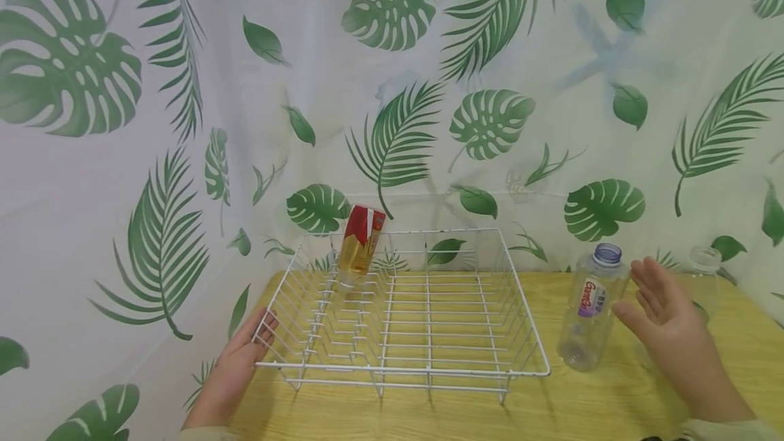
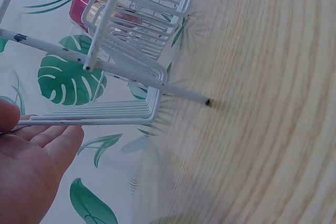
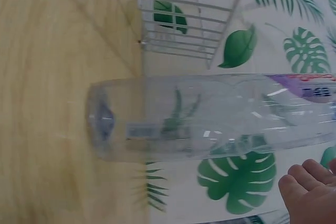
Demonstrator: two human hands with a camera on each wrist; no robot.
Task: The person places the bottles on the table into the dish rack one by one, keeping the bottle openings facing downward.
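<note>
A white wire dish rack stands on the wooden table. My left hand holds its left side; in the left wrist view, the thumb lies over the top wire and the fingers are beneath it. A red and gold drink carton leans in the rack's back left part. To the right of the rack stands a clear plastic bottle, uncapped, with a red, white and purple label. Beside it my right hand is open, thumb and fingers spread apart. The right wrist view has the bottle's body lying sideways across it.
A second clear bottle stands behind my right hand, partly hidden. A white curtain with green leaf prints hangs along the back and left of the wooden table.
</note>
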